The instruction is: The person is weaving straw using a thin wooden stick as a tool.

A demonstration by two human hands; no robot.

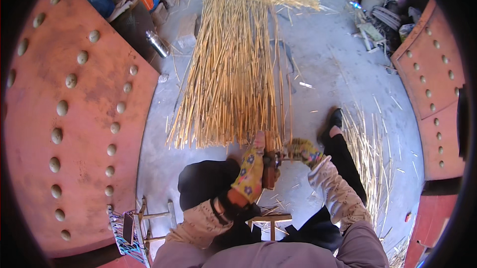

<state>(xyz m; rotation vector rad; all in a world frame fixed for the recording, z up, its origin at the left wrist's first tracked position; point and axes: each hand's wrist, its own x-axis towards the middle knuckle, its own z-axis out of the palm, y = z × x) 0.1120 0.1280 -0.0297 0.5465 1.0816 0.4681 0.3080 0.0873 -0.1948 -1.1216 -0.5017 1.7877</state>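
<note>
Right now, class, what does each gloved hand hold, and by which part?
The left hand grips a reddish-brown tool by its side. The right hand pinches one reed stalk near its cut lower end, beside the reed bundle.

One head-worn fisheye view looks steeply down from above the person's lap, close over both gloved hands, toward the reed bundle [233,64] on the concrete floor [328,69] (edges bend near the rim).

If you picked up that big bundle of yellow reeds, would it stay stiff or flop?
The reed bundle would probably sag and fan out: its stalks are long, thin and already splayed. It looks light for its size, being dry. Loose stalks may slip free, like those on the floor.
</note>
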